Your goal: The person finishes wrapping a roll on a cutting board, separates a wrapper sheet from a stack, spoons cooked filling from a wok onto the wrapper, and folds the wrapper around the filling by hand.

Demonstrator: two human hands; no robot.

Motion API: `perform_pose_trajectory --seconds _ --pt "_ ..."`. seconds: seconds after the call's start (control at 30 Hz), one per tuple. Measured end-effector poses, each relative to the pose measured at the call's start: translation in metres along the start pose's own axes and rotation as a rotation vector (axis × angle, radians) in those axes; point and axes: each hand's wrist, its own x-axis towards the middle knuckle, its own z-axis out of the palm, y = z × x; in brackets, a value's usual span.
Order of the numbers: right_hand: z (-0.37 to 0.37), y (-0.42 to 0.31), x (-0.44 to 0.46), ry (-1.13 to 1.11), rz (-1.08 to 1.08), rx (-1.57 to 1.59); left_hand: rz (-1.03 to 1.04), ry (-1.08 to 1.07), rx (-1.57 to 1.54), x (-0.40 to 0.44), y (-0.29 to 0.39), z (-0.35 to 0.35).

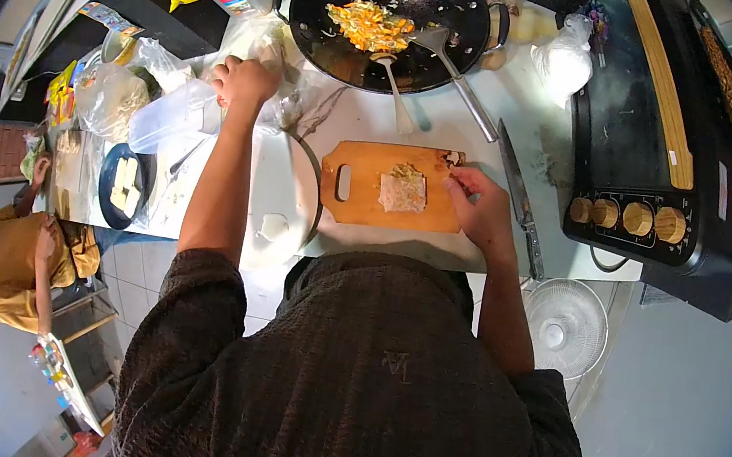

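My left hand (247, 82) reaches to the back left among clear plastic bags, beside a translucent plastic container (179, 116). Its fingers are curled closed, and what they hold is hidden. My right hand (482, 209) lies over the right edge of an orange cutting board (354, 213), thumb and fingers slightly apart, with no held thing visible. On the board is a pale, thin wrapper piece (402, 196), with some vegetable filling (407, 172) at its far edge. A dark scrap (455, 159) sits at the board's far right corner.
A black wok (341, 63) holds shredded vegetables, a spoon (394, 89) and a spatula (460, 79). Right of the board lies a long knife (519, 189), then a black griddle (615, 160) with wooden knobs. A dark plate (116, 216) bears pale rolls. Another person (19, 261) is at left.
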Motion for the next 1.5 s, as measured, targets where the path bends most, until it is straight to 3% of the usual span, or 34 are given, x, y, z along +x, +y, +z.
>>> perform_pose_trajectory --seconds 0.17,0.23,0.27,0.3,0.4,0.53,0.63,0.77,0.9,1.1,1.23,1.33,1.5 --pt "0.000 0.004 -0.003 -0.006 0.001 0.018 -0.046 0.025 -0.202 0.016 -0.025 0.022" --pt "0.000 0.004 -0.004 -0.005 -0.013 0.023 -0.020 -0.065 -0.397 0.026 -0.039 0.030" --pt "-0.001 0.003 -0.006 -0.009 -0.014 0.038 0.077 -0.127 -0.850 0.022 -0.048 0.030" --pt "-0.001 0.002 -0.006 -0.012 -0.020 0.053 0.079 -0.122 -0.852 0.012 -0.049 0.019" --pt "0.002 0.005 -0.008 -0.002 -0.014 0.070 0.070 -0.102 -1.343 -0.011 -0.043 -0.008" --pt "-0.001 -0.005 -0.009 -0.040 -0.035 0.101 0.078 -0.056 -1.632 -0.033 -0.046 -0.040" --pt "0.001 -0.026 -0.012 -0.051 -0.065 0.185 0.050 -0.148 -1.724 -0.062 -0.051 -0.063" --pt "0.004 -0.080 -0.004 -0.092 -0.188 0.273 0.055 -0.257 -1.622 -0.122 -0.034 -0.086" --pt "0.024 -0.113 0.008 -0.135 -0.359 0.242 0.200 -0.433 -1.475 -0.173 -0.018 -0.092" --pt "0.047 -0.119 0.004 -0.093 -0.258 0.311 0.237 -0.616 -1.511 -0.204 -0.009 -0.080" --pt "0.047 -0.108 0.005 -0.078 -0.257 0.314 0.228 -0.824 -1.671 -0.203 -0.020 -0.071" --pt "0.042 -0.111 0.006 -0.025 -0.254 0.276 0.155 -1.046 -2.015 -0.199 -0.023 -0.064" --pt "0.030 -0.121 0.006 -0.004 -0.558 0.115 0.092 -0.921 -2.029 -0.207 0.003 -0.063"
